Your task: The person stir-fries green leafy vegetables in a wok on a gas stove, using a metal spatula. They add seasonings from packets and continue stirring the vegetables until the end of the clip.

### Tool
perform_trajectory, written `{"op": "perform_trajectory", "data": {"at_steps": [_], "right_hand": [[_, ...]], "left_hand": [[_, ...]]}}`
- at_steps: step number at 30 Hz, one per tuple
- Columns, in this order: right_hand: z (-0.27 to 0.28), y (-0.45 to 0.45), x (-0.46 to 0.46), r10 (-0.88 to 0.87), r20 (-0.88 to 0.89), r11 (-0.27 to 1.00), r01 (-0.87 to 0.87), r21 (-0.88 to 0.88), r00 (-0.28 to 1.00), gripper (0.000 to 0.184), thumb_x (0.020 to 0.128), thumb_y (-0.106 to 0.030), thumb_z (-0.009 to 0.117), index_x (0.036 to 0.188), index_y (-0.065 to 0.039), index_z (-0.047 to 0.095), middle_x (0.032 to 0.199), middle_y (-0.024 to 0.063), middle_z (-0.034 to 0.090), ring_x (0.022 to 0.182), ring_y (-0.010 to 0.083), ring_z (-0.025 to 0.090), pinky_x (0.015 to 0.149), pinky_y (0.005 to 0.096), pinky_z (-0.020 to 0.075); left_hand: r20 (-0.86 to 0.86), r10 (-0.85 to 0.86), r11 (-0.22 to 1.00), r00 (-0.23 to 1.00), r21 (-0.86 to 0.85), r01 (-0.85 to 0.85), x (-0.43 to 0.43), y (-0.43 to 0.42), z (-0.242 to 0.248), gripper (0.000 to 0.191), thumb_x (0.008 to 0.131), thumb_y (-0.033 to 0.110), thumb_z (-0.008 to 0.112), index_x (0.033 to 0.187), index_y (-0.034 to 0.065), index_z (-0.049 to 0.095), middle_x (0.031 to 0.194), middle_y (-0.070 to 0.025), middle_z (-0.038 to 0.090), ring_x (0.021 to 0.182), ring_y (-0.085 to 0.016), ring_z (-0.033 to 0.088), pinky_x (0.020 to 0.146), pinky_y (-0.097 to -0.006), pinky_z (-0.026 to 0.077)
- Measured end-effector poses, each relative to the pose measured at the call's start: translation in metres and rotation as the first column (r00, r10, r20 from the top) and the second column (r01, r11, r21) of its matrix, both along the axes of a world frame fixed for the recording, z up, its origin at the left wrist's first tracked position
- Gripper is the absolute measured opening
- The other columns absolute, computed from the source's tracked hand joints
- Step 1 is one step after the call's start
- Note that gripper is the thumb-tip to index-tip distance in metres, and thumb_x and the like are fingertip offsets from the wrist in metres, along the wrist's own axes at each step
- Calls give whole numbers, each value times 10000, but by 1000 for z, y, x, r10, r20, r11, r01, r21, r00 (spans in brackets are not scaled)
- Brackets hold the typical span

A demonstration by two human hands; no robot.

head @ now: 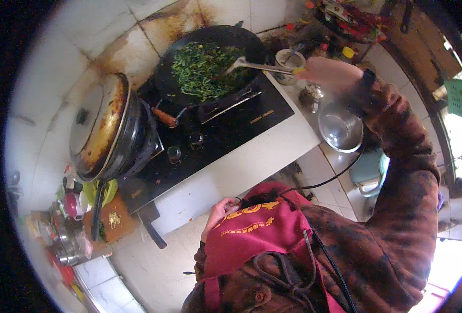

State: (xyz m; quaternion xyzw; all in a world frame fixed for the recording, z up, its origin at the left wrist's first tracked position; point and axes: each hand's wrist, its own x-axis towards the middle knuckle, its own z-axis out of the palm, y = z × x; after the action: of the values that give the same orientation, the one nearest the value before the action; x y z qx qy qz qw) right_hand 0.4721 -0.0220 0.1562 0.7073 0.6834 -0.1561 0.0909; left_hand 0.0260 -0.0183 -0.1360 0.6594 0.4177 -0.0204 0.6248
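Note:
My right hand is closed around the handle of a metal spatula, whose blade rests among chopped leafy greens in a black wok. The wok sits on the far burner of a black-topped gas stove. Low in front of my body, my left hand is beside the red apron with its fingers bent; whether it grips anything is unclear. On the stove's left part stands a second dark pan with a stained lid.
Left of the stove, a wooden cutting board holds chopped pale bits, near a cleaver and a green bowl. The lidded pan's long handle juts over the board. At right are a steel bowl and a small cup.

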Motion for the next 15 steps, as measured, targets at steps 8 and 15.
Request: {"op": "perform_trajectory", "data": {"at_steps": [8, 15], "right_hand": [[-23, 31, -30, -471, -484, 882, 398, -252, 738, 369, 914, -333, 457, 842, 23, 526, 674, 114, 567, 558, 185, 547, 460, 341, 424], [3, -38, -7, -19, -512, 907, 230, 352, 859, 426, 926, -221, 483, 1288, -2, 440, 1025, 97, 607, 916, 135, 556, 786, 276, 466]], "left_hand": [[5, -134, 989, 991, 64, 133, 26, 12, -5, 334, 791, 221, 681, 1055, 38, 587, 914, -99, 651, 720, -161, 610, 659, -300, 492], [58, -232, 972, 971, 45, 230, 49, 19, -16, 276, 791, 177, 676, 1022, 46, 598, 886, -83, 647, 722, -128, 603, 649, -279, 486]]}}
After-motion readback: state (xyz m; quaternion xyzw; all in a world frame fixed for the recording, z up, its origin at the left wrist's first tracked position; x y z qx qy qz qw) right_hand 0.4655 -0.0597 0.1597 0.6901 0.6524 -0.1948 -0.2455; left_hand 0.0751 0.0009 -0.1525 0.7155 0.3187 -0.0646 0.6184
